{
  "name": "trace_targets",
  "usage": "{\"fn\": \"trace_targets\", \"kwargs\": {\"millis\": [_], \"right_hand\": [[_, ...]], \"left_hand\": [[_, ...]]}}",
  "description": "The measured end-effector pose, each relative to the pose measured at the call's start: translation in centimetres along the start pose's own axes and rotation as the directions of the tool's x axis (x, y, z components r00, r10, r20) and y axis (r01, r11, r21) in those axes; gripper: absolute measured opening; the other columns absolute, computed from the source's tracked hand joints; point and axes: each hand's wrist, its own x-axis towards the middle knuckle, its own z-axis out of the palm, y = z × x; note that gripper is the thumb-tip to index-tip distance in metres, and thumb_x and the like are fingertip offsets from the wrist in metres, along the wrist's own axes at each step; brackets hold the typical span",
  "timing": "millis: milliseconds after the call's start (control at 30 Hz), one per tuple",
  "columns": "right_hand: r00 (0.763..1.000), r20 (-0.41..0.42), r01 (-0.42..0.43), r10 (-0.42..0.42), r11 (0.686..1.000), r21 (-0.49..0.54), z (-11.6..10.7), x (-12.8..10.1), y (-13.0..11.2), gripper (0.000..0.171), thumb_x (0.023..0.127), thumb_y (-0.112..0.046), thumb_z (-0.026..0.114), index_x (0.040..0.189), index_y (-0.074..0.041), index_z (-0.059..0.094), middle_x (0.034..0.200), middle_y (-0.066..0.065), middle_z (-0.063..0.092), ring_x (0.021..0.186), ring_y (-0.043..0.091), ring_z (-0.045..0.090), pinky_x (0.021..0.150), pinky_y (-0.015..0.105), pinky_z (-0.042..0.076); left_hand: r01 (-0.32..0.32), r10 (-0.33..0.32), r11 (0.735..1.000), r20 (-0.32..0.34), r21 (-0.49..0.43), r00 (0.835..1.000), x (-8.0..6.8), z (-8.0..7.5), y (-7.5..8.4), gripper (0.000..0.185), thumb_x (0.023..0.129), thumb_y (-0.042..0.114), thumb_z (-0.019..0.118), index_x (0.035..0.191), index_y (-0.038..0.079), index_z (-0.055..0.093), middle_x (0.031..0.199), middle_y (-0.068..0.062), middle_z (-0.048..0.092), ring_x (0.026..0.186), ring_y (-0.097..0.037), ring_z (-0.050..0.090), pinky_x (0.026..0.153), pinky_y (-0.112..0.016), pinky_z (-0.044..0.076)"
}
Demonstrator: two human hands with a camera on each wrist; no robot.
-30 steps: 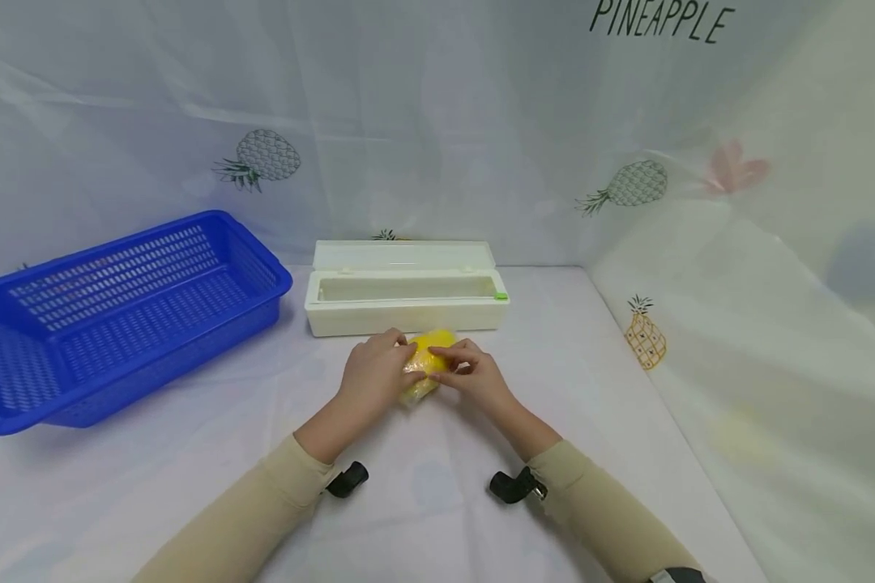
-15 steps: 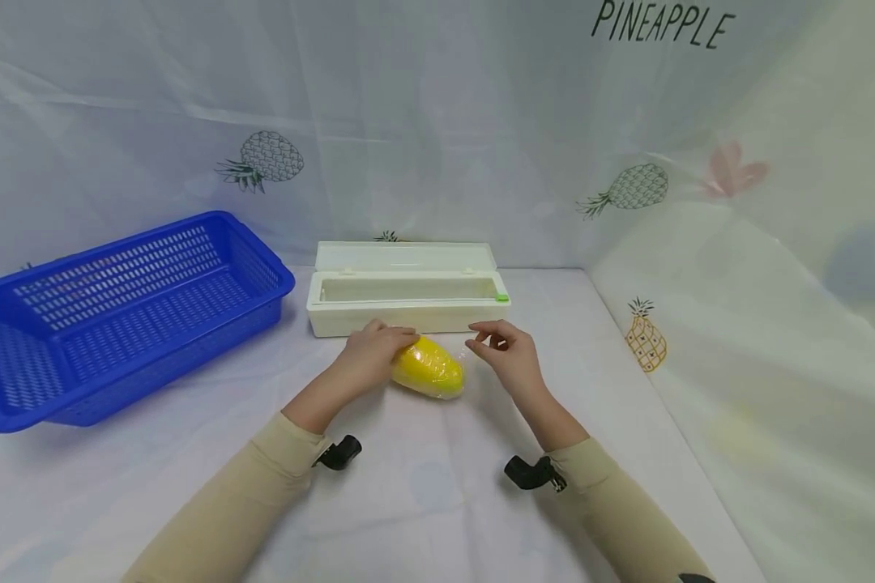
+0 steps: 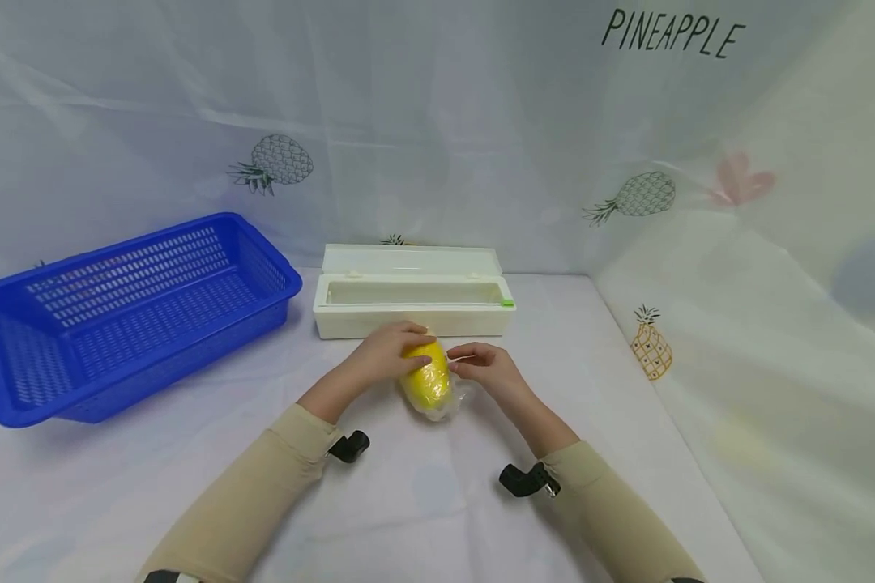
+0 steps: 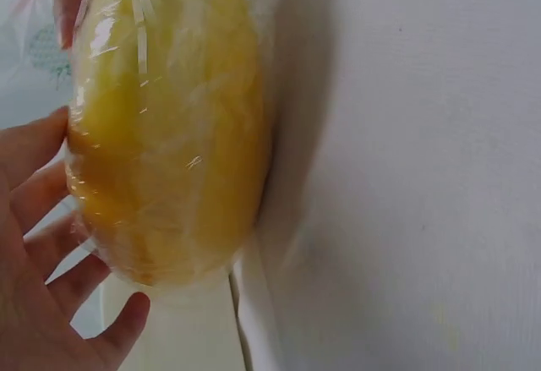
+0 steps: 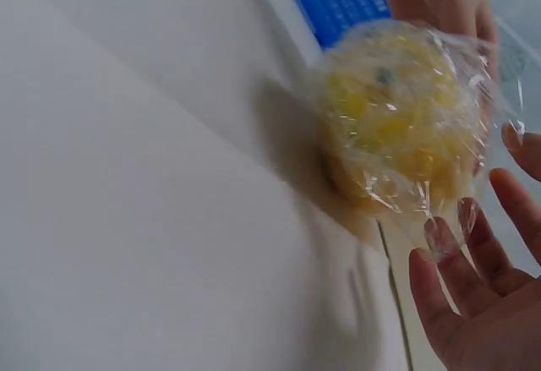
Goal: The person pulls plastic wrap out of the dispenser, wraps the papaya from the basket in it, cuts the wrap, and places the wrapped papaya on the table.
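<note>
A yellow oval fruit wrapped in clear cling film lies on the white cloth, just in front of the white box. My left hand lies over its far left end, fingers fairly straight against the film; the left wrist view shows these fingers beside the fruit. My right hand touches the fruit's right side with extended fingertips. In the right wrist view, loose film sticks out from the fruit towards the straight fingers.
A long white box with its lid open stands right behind the fruit; a small green tab is at its right end. A blue perforated basket sits at the left. Pineapple-print cloth covers the table and forms the back and right walls.
The fruit turned from lying crosswise to pointing towards me. My right hand, lifted off half a second ago, came back to its right side. My left hand stayed on it.
</note>
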Motion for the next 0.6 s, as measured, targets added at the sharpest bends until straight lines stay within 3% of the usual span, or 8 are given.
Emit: {"fn": "trace_targets", "kwargs": {"millis": [267, 600], "right_hand": [[0.999, 0.022, 0.024, -0.026, 0.998, 0.062, 0.9, -3.2, 0.8, 0.029, 0.09, -0.015, 0.071, 0.115, -0.002, 0.067, 0.116, 0.009, 0.065, 0.105, 0.02, 0.06, 0.09, 0.035, 0.049], [0.989, -0.095, 0.112, -0.112, 0.994, -0.011, 2.2, -6.5, 1.9, 0.018, 0.084, -0.008, 0.077, 0.098, 0.0, 0.069, 0.091, 0.004, 0.068, 0.083, 0.016, 0.063, 0.073, 0.024, 0.052]], "left_hand": [[0.031, -0.025, 0.99, 0.043, -0.134, 0.999, 0.9, 0.6, 0.0, 0.046, 0.097, 0.03, 0.059, 0.141, 0.015, 0.054, 0.149, -0.005, 0.043, 0.14, -0.029, 0.033, 0.114, -0.05, 0.024], [0.025, -0.015, 0.974, 0.048, -0.223, 0.999, 1.3, 0.8, -0.7, 0.045, 0.098, 0.029, 0.057, 0.14, 0.013, 0.054, 0.149, -0.006, 0.043, 0.14, -0.028, 0.032, 0.114, -0.048, 0.023]]}}
